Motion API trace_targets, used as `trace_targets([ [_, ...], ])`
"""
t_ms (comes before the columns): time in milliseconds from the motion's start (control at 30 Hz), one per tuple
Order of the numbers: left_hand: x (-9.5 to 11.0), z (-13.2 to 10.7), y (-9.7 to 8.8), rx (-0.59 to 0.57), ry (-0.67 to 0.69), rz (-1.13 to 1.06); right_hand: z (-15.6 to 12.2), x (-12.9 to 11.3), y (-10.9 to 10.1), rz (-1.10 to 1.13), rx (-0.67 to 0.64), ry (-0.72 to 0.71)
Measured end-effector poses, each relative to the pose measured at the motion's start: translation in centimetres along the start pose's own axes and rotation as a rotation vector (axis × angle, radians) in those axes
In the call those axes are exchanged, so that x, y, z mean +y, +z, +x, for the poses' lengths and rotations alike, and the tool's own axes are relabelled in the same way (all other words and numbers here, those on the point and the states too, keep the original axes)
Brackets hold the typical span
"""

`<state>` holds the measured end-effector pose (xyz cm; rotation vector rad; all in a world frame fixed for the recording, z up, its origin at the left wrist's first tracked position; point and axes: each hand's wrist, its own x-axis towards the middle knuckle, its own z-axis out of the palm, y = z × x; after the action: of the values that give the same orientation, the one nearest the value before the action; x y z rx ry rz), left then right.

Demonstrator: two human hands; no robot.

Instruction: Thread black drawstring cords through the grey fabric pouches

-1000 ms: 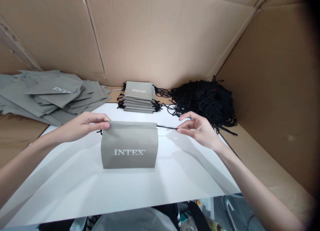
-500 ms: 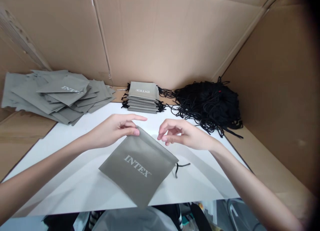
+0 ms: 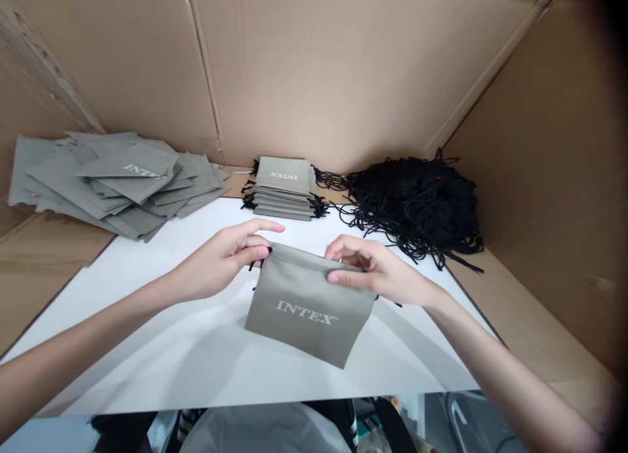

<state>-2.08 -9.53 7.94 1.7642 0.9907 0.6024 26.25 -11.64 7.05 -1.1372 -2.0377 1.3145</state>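
A grey drawstring pouch (image 3: 309, 312) with white INTEX lettering is held up over the white table, its top edge slightly tilted. My left hand (image 3: 240, 251) pinches the pouch's upper left corner, where a short black cord end pokes out by the fingers. The index finger of that hand points outward. My right hand (image 3: 366, 266) grips the top edge near the right corner, thumb in front and fingers behind. More black cord shows just below this hand.
Behind the hands stands a stack of grey pouches (image 3: 284, 175) with black cords. Loose grey pouches (image 3: 122, 178) are heaped at the left, a tangle of black cords (image 3: 417, 204) at the right. Cardboard walls (image 3: 343, 67) enclose the white table (image 3: 161, 374).
My right hand has closed on the pouch's top edge. The pouch has swung up and to the right, from hanging diagonally to nearly level. My left hand stays at its upper left corner.
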Motion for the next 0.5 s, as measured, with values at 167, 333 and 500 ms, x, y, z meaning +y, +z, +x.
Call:
trace_targets([
  [167,0.1,-0.4,-0.2,-0.017,0.009,0.077,-0.5,0.4,-1.1,0.064,-0.14,0.038],
  [333,-1.5,-1.4,-0.7,0.0,0.18,0.442,-1.1,0.9,-1.9,0.12,-0.089,0.068],
  [500,-2.8,-2.8,-0.8,0.13,0.375,0.734,-1.1,1.0,-2.3,0.082,-0.056,0.068],
])
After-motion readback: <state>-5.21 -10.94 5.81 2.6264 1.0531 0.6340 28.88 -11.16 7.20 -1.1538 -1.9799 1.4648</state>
